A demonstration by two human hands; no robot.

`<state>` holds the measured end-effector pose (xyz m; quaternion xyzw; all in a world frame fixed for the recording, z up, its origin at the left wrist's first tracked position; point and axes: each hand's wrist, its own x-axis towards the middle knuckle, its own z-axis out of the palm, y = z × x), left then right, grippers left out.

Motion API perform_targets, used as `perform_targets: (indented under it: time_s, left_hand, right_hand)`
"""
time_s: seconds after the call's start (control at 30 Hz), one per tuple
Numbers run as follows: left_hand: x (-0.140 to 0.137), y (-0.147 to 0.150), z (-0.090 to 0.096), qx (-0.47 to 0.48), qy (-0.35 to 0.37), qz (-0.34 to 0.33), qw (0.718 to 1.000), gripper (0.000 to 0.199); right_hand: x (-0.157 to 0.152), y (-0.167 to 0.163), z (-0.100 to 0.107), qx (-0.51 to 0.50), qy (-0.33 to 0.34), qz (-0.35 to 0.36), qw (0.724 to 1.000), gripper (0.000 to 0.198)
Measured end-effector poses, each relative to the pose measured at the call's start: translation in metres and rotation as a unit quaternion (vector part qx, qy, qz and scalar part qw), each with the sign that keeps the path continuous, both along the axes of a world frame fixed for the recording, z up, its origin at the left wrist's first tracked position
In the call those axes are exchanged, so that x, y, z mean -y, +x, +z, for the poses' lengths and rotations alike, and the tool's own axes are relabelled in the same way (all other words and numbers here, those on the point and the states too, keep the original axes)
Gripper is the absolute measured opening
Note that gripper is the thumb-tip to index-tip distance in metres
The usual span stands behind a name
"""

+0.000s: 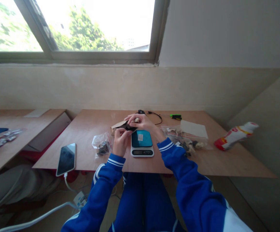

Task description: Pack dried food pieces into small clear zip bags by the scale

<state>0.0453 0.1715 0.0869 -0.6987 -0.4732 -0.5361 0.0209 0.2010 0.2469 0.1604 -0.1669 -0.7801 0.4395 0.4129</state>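
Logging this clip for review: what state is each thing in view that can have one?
Left hand: gripping the brown packet.
Right hand: pinching the packet's top.
Brown packet: held above the table.
Scale: pan bare, display unreadable.
Phone: screen dark, cable plugged in.
Bottle: lying on its side.

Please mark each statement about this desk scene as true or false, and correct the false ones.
1. Both hands hold a small brown paper packet above the desk. True: the left hand and the right hand grip the brown packet together.
2. The kitchen scale sits at the far left edge of the table. False: the kitchen scale is in the middle, just below the hands.
3. A smartphone lies on the table to the person's left, with a cable attached. True: the smartphone is near the front-left corner.
4. The white and red bottle stands upright. False: the bottle lies on its side at the right.
5. A green-handled tool lies at the far side of the table. True: the green tool.
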Motion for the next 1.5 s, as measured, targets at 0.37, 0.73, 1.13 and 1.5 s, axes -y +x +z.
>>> perform_targets:
  time_s: [0.37, 0.73, 1.13, 1.5]
  left_hand:
    - [-0.003, 0.003, 0.006, 0.008, 0.007, 0.002, 1.0, 0.023]
    - [-0.012, 0.0, 0.007, 0.024, 0.0, 0.033, 0.999, 0.022]
    - [-0.002, -0.046, -0.023, 0.134, -0.108, 0.27, 0.947, 0.035]
    - [0.004, -0.071, -0.075, 0.071, -0.266, 0.363, 0.89, 0.023]
  right_hand:
    - [0.0, 0.0, -0.002, 0.099, 0.117, -0.051, 0.987, 0.042]
    - [0.004, -0.011, -0.003, 0.11, 0.191, -0.143, 0.965, 0.033]
    - [0.008, -0.013, -0.02, 0.151, 0.236, -0.246, 0.928, 0.037]
    - [0.021, -0.033, -0.032, 0.075, 0.211, -0.327, 0.918, 0.041]
